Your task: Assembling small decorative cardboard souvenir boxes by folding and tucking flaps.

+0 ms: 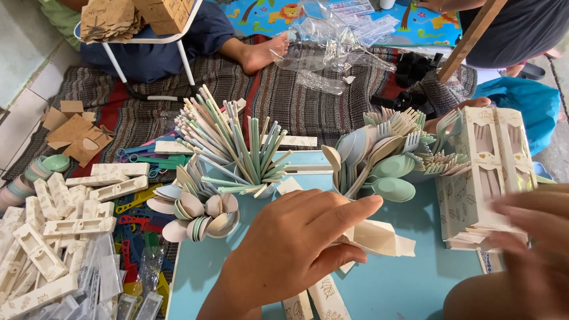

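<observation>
- Folded cream paper sleeve [378, 238] lies on the light blue table [395, 290], near its middle, with the left hand [293, 242] on top of it; one pointed end of the sleeve sticks out to the right of the fingers.
- The left hand has its fingers curled loosely over the sleeve, index finger stretched out toward the right, thumb tucked under against the paper; it grips the sleeve lightly rather than in a closed fist.
- The right hand [555, 243] is blurred at the right edge. Its fingers look spread and partly open, resting against a stack of cream printed cartons [486, 175] that stands upright on the table; whether it actually grips the stack cannot be told.
- Two more cream printed sleeves [321, 304] lie flat on the table just below the left wrist.
- Behind the hands stand a bunch of pastel chopsticks [245, 146], a cluster of pastel spoons [375, 165] with cream forks [413, 130] beside them, and a fan of small round spoons [196, 213].
- Left of the table, on the floor, lie many cream window boxes [36, 251] and clear plastic bags [97, 306].
- Further back, another person's bare foot [262, 51] rests on a striped rug [164, 101].
</observation>
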